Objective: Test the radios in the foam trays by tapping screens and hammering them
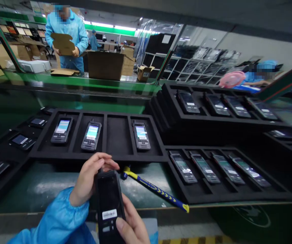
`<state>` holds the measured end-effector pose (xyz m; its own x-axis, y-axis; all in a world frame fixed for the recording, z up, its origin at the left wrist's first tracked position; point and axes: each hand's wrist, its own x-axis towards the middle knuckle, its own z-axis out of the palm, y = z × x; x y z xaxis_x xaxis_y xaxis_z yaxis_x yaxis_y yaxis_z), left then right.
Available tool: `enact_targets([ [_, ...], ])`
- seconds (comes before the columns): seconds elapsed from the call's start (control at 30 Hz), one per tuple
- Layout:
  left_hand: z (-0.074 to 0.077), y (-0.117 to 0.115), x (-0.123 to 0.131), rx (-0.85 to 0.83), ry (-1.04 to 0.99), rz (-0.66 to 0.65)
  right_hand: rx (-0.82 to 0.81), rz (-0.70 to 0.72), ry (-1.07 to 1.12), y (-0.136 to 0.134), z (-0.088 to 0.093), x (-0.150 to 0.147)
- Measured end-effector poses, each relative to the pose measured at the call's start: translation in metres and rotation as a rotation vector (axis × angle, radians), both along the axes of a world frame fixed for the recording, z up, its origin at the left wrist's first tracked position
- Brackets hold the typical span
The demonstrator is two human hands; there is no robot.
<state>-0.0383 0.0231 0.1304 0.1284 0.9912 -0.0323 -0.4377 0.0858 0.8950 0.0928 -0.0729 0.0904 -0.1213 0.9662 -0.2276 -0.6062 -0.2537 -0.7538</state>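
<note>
A black rugged handset (107, 193) with a dark screen, a white barcode label and keys below it is held upright in front of me. My right hand (133, 220) grips its lower right side, thumb on the front by the keys. At the handset's top end, my left hand (90, 178) is closed with bent fingers around the upper left corner; the exact contact there is partly hidden. Just beyond, a black foam tray (119, 135) holds three handsets with lit screens, including one handset (91, 135) in its second slot. Its third slot is bare.
A yellow-and-blue hammer-like tool (156, 189) lies right of my hands on the green bench (146, 171). More foam trays with handsets stand at right, including a raised stack (212, 118), and at left (31, 149). Beyond the bench, a person in blue (68, 37) holds cardboard.
</note>
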Motion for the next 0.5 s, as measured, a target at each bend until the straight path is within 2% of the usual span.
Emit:
enact_targets([
  [0.07,-0.005,0.007,-0.016,0.136,0.214,0.208,0.000,-0.051,-0.048,0.015,0.000,0.006],
  [0.13,-0.010,0.013,-0.033,0.283,0.421,0.333,0.039,-0.082,-0.133,0.037,0.004,0.013],
  [0.27,-0.020,0.024,-0.055,0.446,0.765,0.348,0.260,-0.170,-0.519,0.098,0.016,0.017],
  [0.4,-0.025,0.031,-0.053,0.598,0.975,0.367,0.405,-0.232,-0.770,0.165,0.030,0.007],
  [0.5,-0.028,0.036,-0.042,0.663,1.049,0.356,0.517,-0.286,-0.977,0.179,0.039,0.006],
])
